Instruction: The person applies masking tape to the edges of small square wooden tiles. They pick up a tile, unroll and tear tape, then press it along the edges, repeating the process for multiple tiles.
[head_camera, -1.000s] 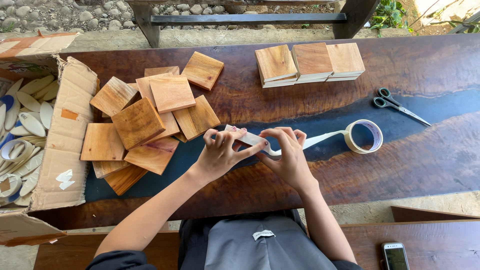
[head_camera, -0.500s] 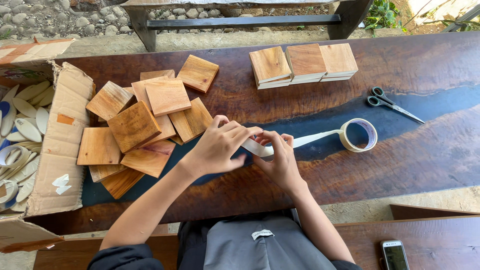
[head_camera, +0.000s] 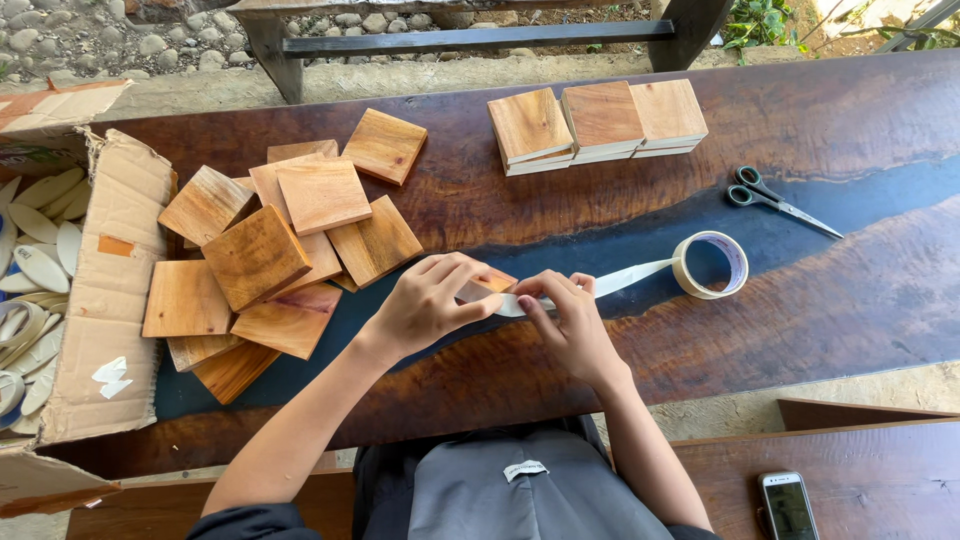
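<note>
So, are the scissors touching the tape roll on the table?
Apart. The head view shows the scissors lying up and to the right of the tape roll, with a plain strip of dark table between them.

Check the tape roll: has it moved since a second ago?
No. The tape roll lies at the same offset below-left of the scissors as before; only the camera view has shifted slightly.

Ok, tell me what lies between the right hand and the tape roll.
In the head view, a pulled-out strip of tape runs from the right hand to the tape roll, above bare dark table.
</note>
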